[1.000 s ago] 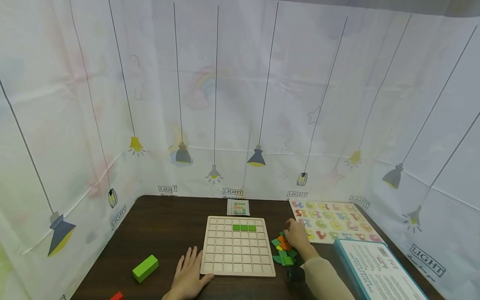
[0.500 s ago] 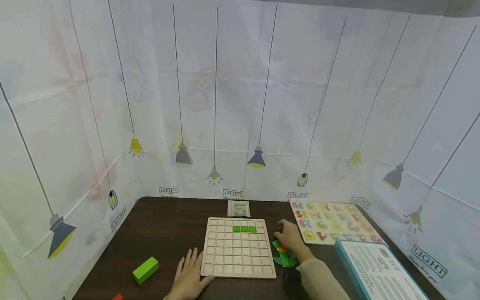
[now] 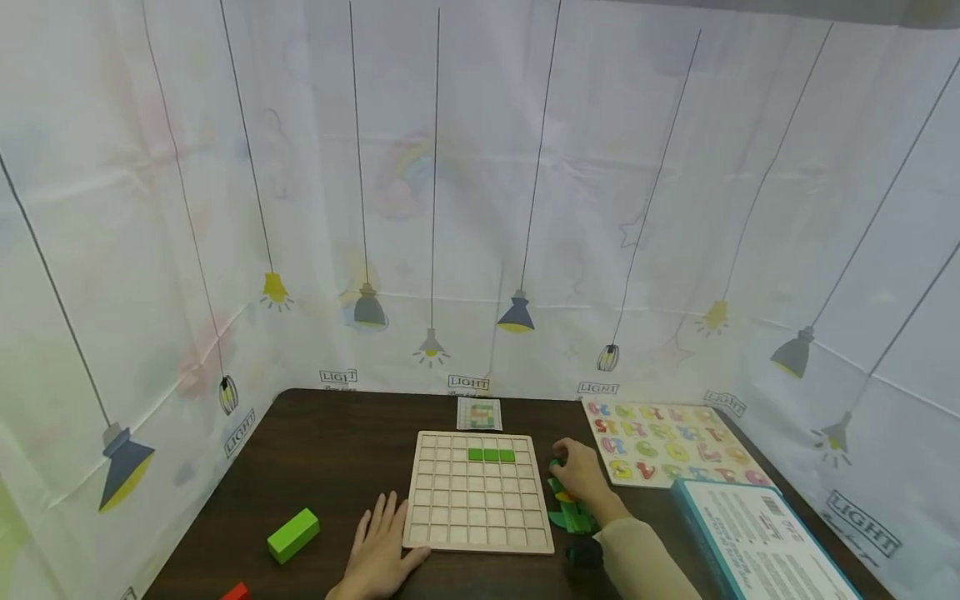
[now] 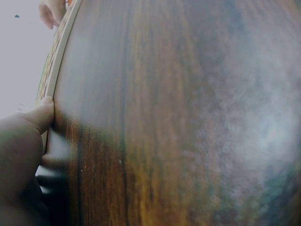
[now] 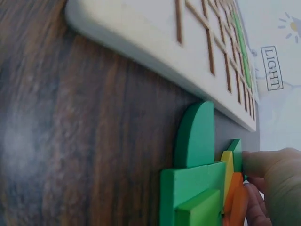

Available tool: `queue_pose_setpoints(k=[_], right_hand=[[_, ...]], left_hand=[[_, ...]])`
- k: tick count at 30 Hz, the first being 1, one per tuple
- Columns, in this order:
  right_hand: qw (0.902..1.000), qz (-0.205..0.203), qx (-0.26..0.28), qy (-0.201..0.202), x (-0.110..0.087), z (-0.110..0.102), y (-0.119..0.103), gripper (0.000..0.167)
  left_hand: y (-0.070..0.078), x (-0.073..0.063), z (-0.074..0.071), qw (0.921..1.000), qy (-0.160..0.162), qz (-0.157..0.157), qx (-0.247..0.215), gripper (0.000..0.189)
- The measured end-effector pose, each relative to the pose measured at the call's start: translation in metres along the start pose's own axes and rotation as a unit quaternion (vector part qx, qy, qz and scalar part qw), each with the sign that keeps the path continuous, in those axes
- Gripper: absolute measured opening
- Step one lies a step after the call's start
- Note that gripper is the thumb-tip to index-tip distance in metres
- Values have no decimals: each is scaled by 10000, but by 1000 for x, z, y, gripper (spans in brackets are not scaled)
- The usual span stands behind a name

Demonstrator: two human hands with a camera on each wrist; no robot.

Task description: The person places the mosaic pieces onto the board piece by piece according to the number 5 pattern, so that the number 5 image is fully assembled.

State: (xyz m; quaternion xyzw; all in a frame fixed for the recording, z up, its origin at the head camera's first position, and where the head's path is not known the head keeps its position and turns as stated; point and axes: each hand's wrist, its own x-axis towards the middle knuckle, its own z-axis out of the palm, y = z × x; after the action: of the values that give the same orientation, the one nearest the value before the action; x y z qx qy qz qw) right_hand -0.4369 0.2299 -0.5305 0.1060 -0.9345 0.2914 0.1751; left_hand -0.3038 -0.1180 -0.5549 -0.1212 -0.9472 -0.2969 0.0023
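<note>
A pale wooden grid board [image 3: 480,500] lies on the dark table, with a row of three green squares [image 3: 491,455] set near its top. My left hand [image 3: 378,546] is spread flat beside the board's lower left corner. Its thumb [image 4: 43,113] touches the board's edge. Right of the board is a small pile of flat pieces, among them a green half-round piece [image 5: 196,136], green blocks [image 5: 188,188], a yellow piece [image 5: 227,169] and an orange piece [image 5: 237,200]. At the pile's far end my right hand [image 3: 581,475] pinches a green piece [image 5: 236,153], partly hidden by the fingers.
A small pattern card [image 3: 479,413] lies behind the board. A number puzzle board [image 3: 667,442] and a blue-edged box [image 3: 765,542] stand at right. On the left are a light green block [image 3: 293,535] and a red piece [image 3: 236,592], cut off by the frame.
My right hand has moved left and slightly toward me over the pile, and a green piece now shows at its fingertips. The left hand and the board have stayed put.
</note>
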Motion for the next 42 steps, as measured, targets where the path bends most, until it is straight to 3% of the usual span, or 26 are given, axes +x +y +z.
queue_pose_setpoints(k=[13, 22, 27, 33, 42], right_hand=[[9980, -619, -145, 3, 1, 0, 7, 25], [9956, -894, 221, 186, 14, -6, -9, 27], [9943, -943, 498, -51, 15, 5, -24, 28], [9926, -887, 759, -324, 17, 23, -47, 29], [9864, -1324, 819, -519, 28, 48, -72, 30]], left_hand=[[0, 0, -1, 10000, 32, 35, 38, 88], [-1, 1, -2, 9997, 132, 59, 173, 88], [4, -1, -5, 10000, -23, 26, -22, 89], [3, -4, -3, 10000, 13, 85, 3, 88], [-1, 0, -2, 9998, 126, 158, 3, 89]])
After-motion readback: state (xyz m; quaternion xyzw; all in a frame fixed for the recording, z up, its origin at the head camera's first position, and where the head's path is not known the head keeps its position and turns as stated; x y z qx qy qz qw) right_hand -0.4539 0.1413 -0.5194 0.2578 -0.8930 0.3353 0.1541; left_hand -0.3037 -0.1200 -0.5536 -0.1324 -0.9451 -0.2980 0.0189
